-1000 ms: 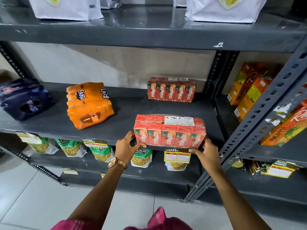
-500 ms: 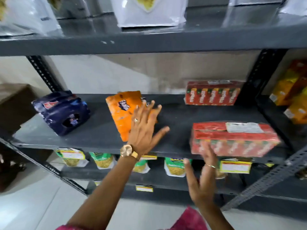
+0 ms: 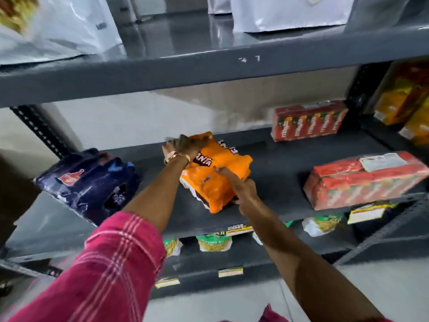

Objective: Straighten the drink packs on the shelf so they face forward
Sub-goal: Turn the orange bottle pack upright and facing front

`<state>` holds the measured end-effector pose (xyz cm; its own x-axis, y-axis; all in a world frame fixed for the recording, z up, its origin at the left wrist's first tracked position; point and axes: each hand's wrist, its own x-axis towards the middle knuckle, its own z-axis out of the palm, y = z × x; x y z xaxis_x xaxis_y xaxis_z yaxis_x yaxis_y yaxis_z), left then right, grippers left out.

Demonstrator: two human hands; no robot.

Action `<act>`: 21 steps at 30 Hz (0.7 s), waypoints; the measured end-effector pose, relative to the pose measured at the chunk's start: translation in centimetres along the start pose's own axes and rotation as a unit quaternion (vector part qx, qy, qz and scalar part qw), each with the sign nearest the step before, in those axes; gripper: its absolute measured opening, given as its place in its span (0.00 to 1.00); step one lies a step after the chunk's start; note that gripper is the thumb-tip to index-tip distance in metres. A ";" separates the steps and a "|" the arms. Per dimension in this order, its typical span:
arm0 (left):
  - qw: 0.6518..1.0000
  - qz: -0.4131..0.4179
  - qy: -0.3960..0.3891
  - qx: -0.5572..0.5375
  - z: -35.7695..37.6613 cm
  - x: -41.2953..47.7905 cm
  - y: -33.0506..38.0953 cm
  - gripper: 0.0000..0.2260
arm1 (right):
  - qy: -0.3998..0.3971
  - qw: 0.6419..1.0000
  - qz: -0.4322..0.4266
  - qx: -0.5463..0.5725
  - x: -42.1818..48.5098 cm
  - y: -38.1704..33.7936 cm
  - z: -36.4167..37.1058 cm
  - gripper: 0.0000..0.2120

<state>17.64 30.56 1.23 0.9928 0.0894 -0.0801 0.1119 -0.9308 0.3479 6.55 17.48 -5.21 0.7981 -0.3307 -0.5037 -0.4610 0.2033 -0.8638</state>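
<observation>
An orange shrink-wrapped drink pack (image 3: 220, 173) lies skewed in the middle of the grey metal shelf (image 3: 274, 163). My left hand (image 3: 183, 146) grips its far left corner, a gold watch on the wrist. My right hand (image 3: 241, 184) holds its near right edge. A dark blue drink pack (image 3: 90, 182) lies tilted at the shelf's left. A red juice-box pack (image 3: 362, 180) sits at the front right, and a second red pack (image 3: 308, 120) stands at the back right.
The shelf above (image 3: 209, 66) carries white bags (image 3: 287, 12). Orange and yellow cartons (image 3: 404, 101) fill the neighbouring bay on the right. Snack pouches (image 3: 214, 242) with price tags line the lower shelf. The image is blurred by motion.
Both hands left the front red pack and moved left onto the orange pack, where they now grip it. The camera has swung left and closer.
</observation>
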 end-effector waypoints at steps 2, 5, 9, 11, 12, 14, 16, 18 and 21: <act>0.998 -0.011 0.029 -0.046 0.2 -0.3 -0.8 0.34 | 0.038 0.998 -0.036 -0.036 -0.1 0.4 0.0 0.59; 0.984 0.003 0.095 -0.154 0.7 -0.9 -2.4 0.35 | 0.084 0.976 -0.168 -0.109 -0.9 0.5 -0.1 0.53; 0.907 0.029 0.134 -0.398 3.0 -3.2 -5.1 0.29 | 0.058 0.931 -0.327 -0.151 -1.8 0.3 -0.7 0.52; 0.892 0.034 0.087 -0.442 4.1 -4.9 -6.1 0.28 | 0.006 0.907 -0.388 -0.165 -1.5 0.3 -1.3 0.55; 0.891 0.046 0.077 -0.444 4.6 -5.4 -6.6 0.30 | -0.020 0.904 -0.391 -0.171 -0.9 0.5 -1.7 0.56; 0.900 0.066 0.093 -0.421 5.0 -6.0 -7.5 0.36 | -0.080 0.914 -0.366 -0.155 0.1 0.2 -2.5 0.57; 0.902 0.048 0.106 -0.416 4.7 -6.7 -7.1 0.35 | -0.128 0.943 -0.294 -0.085 0.4 -0.5 -3.0 0.53; 0.885 0.032 0.095 -0.455 4.9 -8.6 -5.6 0.30 | -0.176 0.957 -0.230 -0.003 0.7 -1.0 -3.4 0.43; 0.847 0.011 0.021 -0.531 5.6 -11.3 -2.8 0.32 | -0.149 0.967 -0.201 0.056 1.8 -0.8 -2.9 0.32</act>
<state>5.87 30.19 -4.07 0.9933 0.1091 -0.0377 0.0477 -0.0902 0.9948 7.28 14.06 -5.46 0.9880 -0.1268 -0.0877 -0.0587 0.2165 -0.9745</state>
